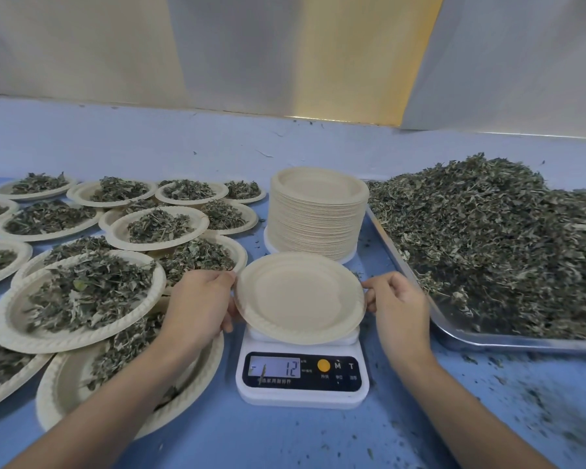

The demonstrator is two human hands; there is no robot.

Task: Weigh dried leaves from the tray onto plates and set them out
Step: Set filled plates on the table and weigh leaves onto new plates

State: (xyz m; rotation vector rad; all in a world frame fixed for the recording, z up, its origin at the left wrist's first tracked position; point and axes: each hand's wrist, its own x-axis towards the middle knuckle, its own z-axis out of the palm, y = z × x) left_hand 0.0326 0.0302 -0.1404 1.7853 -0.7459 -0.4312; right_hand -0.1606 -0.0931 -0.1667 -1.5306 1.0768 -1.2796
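Looking over the bench: blue table [284, 441], white scale [301, 396] front and centre, display [276, 367] reads 12, with a leaf scrap lying across its left end

Empty plate [300, 296] is over the scale platform, slightly tilted with the near edge lower; can't tell if it's fully seated

Around it:
- stack of plates [318, 225] just behind the scale, tall, apart from the empty plate
- tray [481, 341] on the right, metal, heaped with dried leaves [504, 248]; its near-left rim runs just beside the right hand
- filled plates [78, 299] crowd the whole left side, overlapping and riding on each other's rims, each with a leaf portion
- leaf crumbs [508, 394] scattered on the table to the right of the scale

Clearance is tight both sides: the nearest filled plates sit right up against the left hand, and the left forearm passes over two of them. The tray edge boxes in the other side

Hands:
- left hand [200, 302] back up, grasping the plate's left rim, fingers on the far part of the edge, thumb on the near part
- right hand [398, 306] mirrors it, fingers curled and pinching the right rim
- both forearms bare, coming in low from the near corners and converging on the scale
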